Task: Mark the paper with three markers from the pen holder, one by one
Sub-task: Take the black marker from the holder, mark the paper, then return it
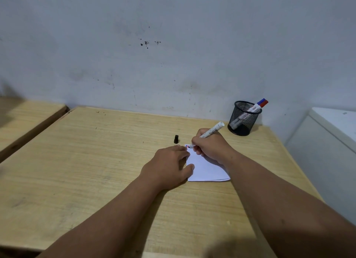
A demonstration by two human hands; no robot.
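A small stack of white paper (pixel 207 169) lies on the wooden table (pixel 96 161). My right hand (pixel 211 146) grips an uncapped white marker (pixel 212 131), its tip touching the paper's far left corner, where small red and blue marks (pixel 186 146) show. My left hand (pixel 169 166) lies flat on the paper's left edge, fingers spread, holding it down. A black cap (pixel 176 139) stands on the table just beyond my left hand. The black mesh pen holder (pixel 243 118) at the back right holds two markers, one with a blue cap and one with a red cap (pixel 262 103).
A grey wall runs close behind the table. A second wooden table (pixel 28 119) stands to the left across a narrow gap. A white cabinet (pixel 331 134) stands beside the table's right edge.
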